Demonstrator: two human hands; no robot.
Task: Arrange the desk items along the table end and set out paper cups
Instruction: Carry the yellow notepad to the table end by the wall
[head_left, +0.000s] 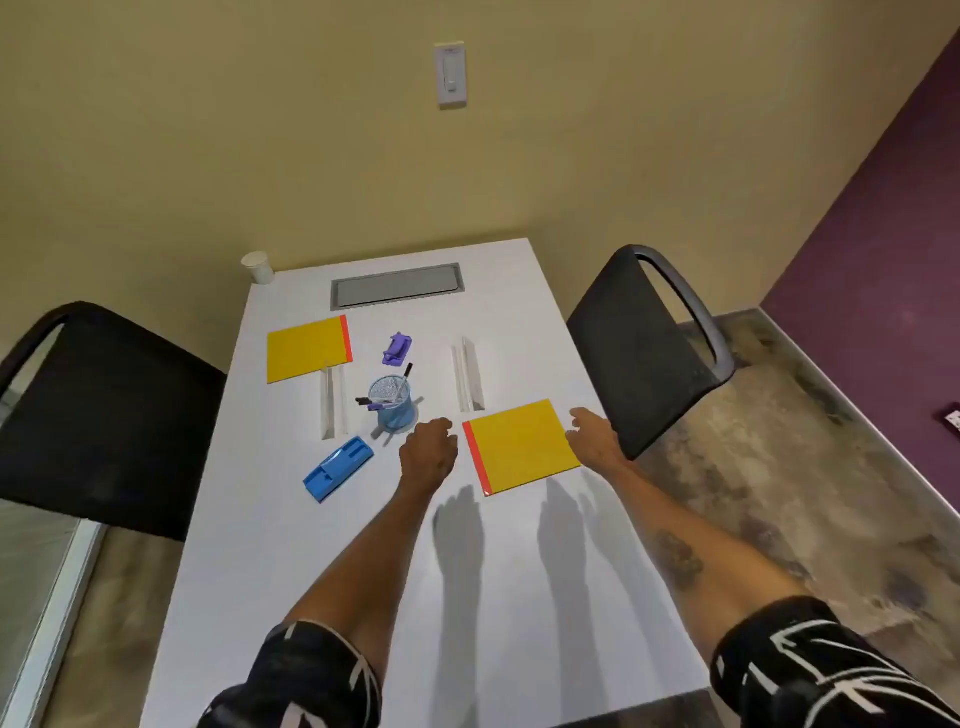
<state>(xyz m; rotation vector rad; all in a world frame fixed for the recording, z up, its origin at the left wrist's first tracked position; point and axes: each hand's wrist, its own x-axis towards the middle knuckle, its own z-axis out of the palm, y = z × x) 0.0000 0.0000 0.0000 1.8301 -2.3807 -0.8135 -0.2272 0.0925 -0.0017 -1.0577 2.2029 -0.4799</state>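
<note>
On the white table (322, 571) lies a yellow notepad with a red spine (522, 448), flat between my two hands. My left hand (428, 449) hovers at its red edge with fingers curled, holding nothing. My right hand (595, 439) is at the pad's right edge, fingers spread and empty. A second yellow notepad (307, 350) lies farther left. Between them stand a blue mesh pen cup (393, 402) with pens, a purple stapler (398, 348), a blue tray (338, 468) and two clear name-plate holders (333, 402) (469, 380). One white paper cup (258, 267) stands at the far left corner.
A black chair (649, 348) stands close to the table's right side, just beyond my right hand. Another black chair (98, 415) is at the left. A grey cable hatch (397, 285) is set into the table's far end, against the beige wall.
</note>
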